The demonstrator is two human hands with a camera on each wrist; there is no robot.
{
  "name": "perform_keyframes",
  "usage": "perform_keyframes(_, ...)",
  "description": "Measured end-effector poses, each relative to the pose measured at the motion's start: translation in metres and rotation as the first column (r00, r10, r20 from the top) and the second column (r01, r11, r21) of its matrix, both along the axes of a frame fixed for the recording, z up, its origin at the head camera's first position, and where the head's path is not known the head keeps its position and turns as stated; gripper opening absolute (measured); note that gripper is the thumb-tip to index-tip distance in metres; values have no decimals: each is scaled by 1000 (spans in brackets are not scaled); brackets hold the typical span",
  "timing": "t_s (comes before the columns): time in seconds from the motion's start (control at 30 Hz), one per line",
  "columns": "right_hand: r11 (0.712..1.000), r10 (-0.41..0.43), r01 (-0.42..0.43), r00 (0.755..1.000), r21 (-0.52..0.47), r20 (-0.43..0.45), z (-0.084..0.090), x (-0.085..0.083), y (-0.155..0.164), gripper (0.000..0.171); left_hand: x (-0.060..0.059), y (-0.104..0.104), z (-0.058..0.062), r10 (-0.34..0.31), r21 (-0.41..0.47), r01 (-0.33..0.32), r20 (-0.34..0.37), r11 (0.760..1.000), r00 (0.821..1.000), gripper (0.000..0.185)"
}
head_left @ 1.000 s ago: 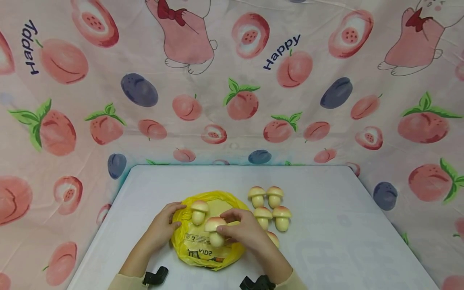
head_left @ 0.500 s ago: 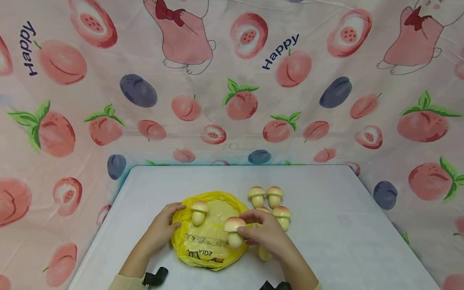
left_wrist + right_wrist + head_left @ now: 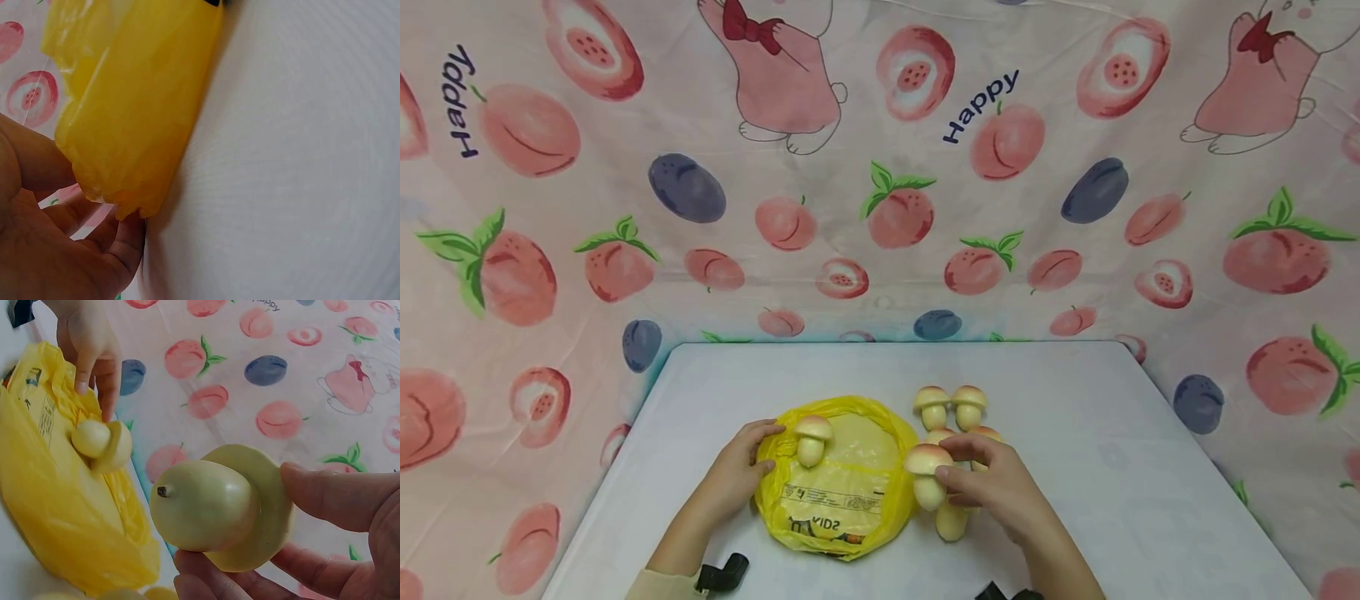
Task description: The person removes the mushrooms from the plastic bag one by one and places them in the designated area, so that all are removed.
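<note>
Yellow bag (image 3: pixel 835 492) printed "KIDS" under left hand's (image 3: pixel 733 468) grip; right hand (image 3: pixel 996 487) pinches a mushroom (image 3: pixel 927 475).

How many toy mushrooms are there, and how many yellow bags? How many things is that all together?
toy mushrooms: 7 (1 on the bag, 1 in the right hand, 5 on the table, two of them partly hidden behind that hand)
yellow bag: 1
Total: 8

white table (image 3: pixel 1075 400) before peach-print cloth backdrop (image 3: pixel 880 208)
</note>
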State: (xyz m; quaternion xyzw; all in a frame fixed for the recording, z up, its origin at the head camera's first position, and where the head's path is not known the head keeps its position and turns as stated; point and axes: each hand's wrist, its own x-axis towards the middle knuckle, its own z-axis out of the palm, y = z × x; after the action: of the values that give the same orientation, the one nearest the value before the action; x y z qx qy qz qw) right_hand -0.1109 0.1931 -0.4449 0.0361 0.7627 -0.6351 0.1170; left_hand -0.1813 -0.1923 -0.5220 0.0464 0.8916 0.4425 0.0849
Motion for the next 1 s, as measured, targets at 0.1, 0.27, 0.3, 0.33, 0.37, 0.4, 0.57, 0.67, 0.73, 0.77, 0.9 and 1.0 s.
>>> perform_keyframes(0.1,1000,-17,17,1000,4,6,1,1,10,53,-1,0,0,-2,3,2,0,1000,1000,51)
perform_keyframes(0.27,998,-60,59,998,24,13,3,2,23,53,-1,0,0,-3,5,2,4,1000,1000,51)
perform_keyframes(0.3,998,-64,64,998,29,14,3,3,26,53,-1,0,0,-4,6,4,3,1000,1000,51)
perform_keyframes(0.33,997,-73,72,997,40,14,3,3,29,53,-1,0,1,-5,6,5,4,1000,1000,51)
perform_keyframes(0.37,996,-78,77,997,51,12,3,4,32,53,-1,0,1,-7,6,7,2,1000,1000,51)
perform_keyframes(0.4,995,-85,84,996,62,11,4,5,34,53,-1,-1,0,-7,5,7,2,1000,1000,51)
perform_keyframes(0.57,992,-93,92,996,89,11,2,7,49,55,-2,0,0,-11,0,11,-1,1000,1000,51)
perform_keyframes(0.67,990,-94,93,995,102,14,-1,9,58,56,-2,0,0,-10,-1,10,-1,1000,1000,51)
perform_keyframes(0.73,989,-98,95,995,112,14,-3,9,63,56,-2,-1,-1,-12,-4,12,-4,1000,1000,51)
perform_keyframes(0.77,989,-99,97,995,115,15,-5,10,66,57,-2,-1,-1,-11,-3,11,-2,1000,1000,51)
perform_keyframes(0.9,986,-113,107,993,129,33,-10,10,74,58,-1,-1,-1,-9,-4,9,0,1000,1000,51)
perform_keyframes(1.0,982,-126,118,991,145,49,-15,11,80,58,-2,-1,-1,-6,-2,6,0,1000,1000,51)
